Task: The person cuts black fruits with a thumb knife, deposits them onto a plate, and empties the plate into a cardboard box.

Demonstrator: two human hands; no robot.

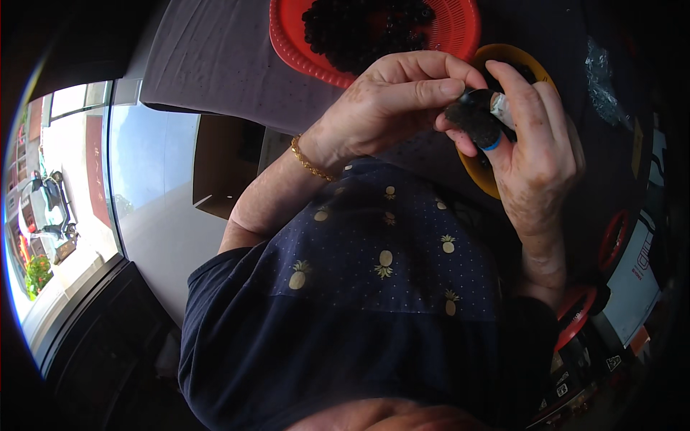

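My left hand (399,93), with a gold bracelet at the wrist, is closed in a pinch, thumb against index finger. Its fingertips meet those of my right hand (532,136), which is also closed. A dark cover with a blue band (491,143) sits on my right thumb, and a white wrap (501,109) goes round a right finger. Whatever lies between the fingertips is too small and dark to make out. Directly below the hands is a yellow bowl (480,179) with dark contents, mostly hidden. Beyond my left hand, a red plastic basket (305,61) holds many small black, shiny pieces.
Basket and bowl stand on a grey-covered table (208,65). Crumpled clear plastic (604,82) lies to the right. An open cardboard box (226,161) is below the table's left edge. Red round objects (575,316) and a white box (631,287) are at lower right.
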